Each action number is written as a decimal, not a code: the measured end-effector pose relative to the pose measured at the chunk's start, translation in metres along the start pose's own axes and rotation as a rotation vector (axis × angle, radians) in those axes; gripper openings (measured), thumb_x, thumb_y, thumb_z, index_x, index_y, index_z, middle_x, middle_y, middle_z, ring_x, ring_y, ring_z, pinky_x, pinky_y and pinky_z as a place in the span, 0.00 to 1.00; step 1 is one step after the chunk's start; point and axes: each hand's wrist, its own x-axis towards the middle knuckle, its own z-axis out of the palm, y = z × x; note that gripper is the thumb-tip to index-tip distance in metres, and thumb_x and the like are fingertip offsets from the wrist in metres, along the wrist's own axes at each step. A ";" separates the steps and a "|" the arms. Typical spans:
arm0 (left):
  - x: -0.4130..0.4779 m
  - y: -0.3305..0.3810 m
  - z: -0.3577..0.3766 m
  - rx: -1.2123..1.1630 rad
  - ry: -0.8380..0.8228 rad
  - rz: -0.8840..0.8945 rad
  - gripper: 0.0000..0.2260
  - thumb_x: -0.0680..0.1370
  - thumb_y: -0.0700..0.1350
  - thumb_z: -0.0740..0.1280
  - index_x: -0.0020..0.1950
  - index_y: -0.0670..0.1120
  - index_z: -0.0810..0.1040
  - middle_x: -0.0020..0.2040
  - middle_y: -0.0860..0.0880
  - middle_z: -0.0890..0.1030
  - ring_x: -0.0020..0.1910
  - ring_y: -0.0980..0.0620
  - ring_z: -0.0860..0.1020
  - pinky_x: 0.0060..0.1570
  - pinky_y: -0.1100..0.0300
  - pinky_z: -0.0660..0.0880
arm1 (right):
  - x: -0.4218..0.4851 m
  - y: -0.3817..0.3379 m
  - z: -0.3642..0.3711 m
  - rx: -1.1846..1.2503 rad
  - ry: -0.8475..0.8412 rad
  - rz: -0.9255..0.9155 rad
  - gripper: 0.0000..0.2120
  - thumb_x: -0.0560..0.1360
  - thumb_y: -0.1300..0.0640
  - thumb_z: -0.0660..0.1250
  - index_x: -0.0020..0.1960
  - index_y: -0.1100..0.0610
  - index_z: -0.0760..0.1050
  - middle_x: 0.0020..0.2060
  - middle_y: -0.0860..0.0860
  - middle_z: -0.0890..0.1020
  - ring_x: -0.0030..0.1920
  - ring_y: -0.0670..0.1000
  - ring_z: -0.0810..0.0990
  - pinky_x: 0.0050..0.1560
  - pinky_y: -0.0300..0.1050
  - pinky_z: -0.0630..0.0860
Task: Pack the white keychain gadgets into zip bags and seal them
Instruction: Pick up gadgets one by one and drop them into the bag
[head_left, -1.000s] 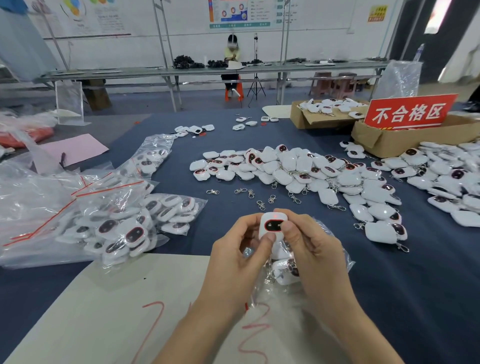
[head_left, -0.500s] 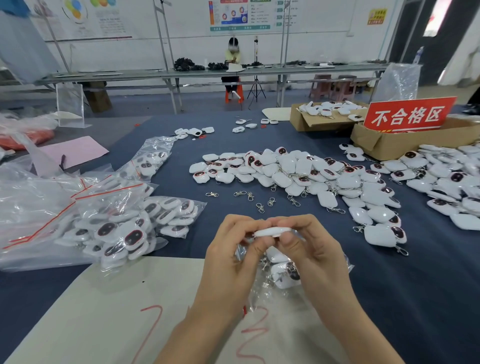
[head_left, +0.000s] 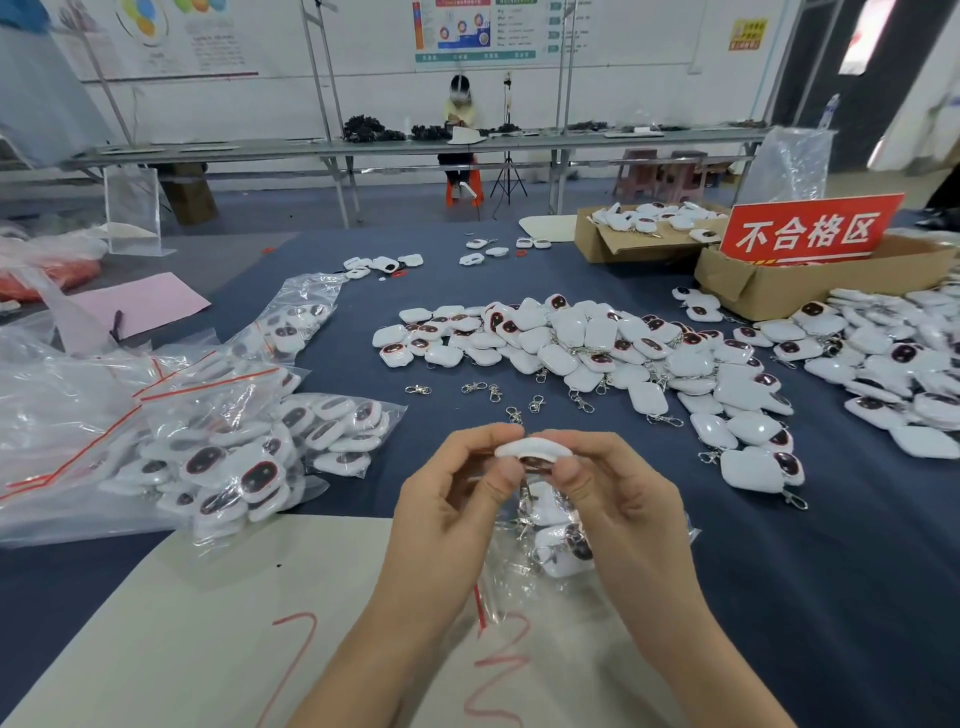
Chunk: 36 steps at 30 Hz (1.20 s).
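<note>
Dark blue cloth covers the surface (head_left: 779, 597), and just above its near middle a single white gadget (head_left: 534, 447) is held in the air. It is seen nearly edge-on, with its long axis running from 9 to 3 o'clock. The white shell is uppermost and a sliver of its dark face is turned down toward the wearer. The left hand (head_left: 457, 514) pinches its 9 o'clock end between thumb and fingers. The right hand (head_left: 623, 514) pinches the 3 o'clock end the same way, so both hands are clamped on it, close together. Directly beneath them lies a clear zip bag (head_left: 511, 577) with a red strip and a few gadgets inside, resting partly on a pale board (head_left: 182, 623) at 7 o'clock. At 12 o'clock, loose metal clasps (head_left: 474, 387) lie scattered before a wide pile of gadgets (head_left: 597, 348). At 9 o'clock sit filled bags (head_left: 234, 457). At 2 o'clock a cardboard box (head_left: 779, 291) carries a red sign (head_left: 810, 231).
</note>
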 end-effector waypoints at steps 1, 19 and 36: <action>-0.001 0.000 0.001 -0.009 -0.015 -0.005 0.09 0.77 0.46 0.69 0.57 0.50 0.82 0.50 0.54 0.86 0.49 0.57 0.83 0.49 0.68 0.76 | 0.000 0.000 0.000 -0.050 0.021 -0.023 0.07 0.76 0.53 0.68 0.51 0.46 0.82 0.48 0.45 0.87 0.49 0.45 0.84 0.49 0.33 0.77; -0.003 -0.006 0.003 -0.451 -0.146 -0.227 0.07 0.82 0.44 0.60 0.55 0.45 0.76 0.56 0.42 0.85 0.54 0.44 0.83 0.55 0.53 0.80 | 0.001 0.009 -0.002 -0.325 0.019 -0.189 0.08 0.79 0.50 0.65 0.54 0.39 0.80 0.56 0.38 0.82 0.60 0.49 0.80 0.52 0.40 0.77; -0.001 -0.006 0.005 -0.530 -0.042 -0.222 0.09 0.80 0.44 0.59 0.50 0.39 0.74 0.46 0.42 0.84 0.42 0.50 0.83 0.45 0.60 0.80 | 0.000 0.010 0.002 -0.374 -0.012 -0.200 0.10 0.75 0.47 0.68 0.55 0.36 0.78 0.54 0.38 0.82 0.58 0.48 0.81 0.55 0.42 0.77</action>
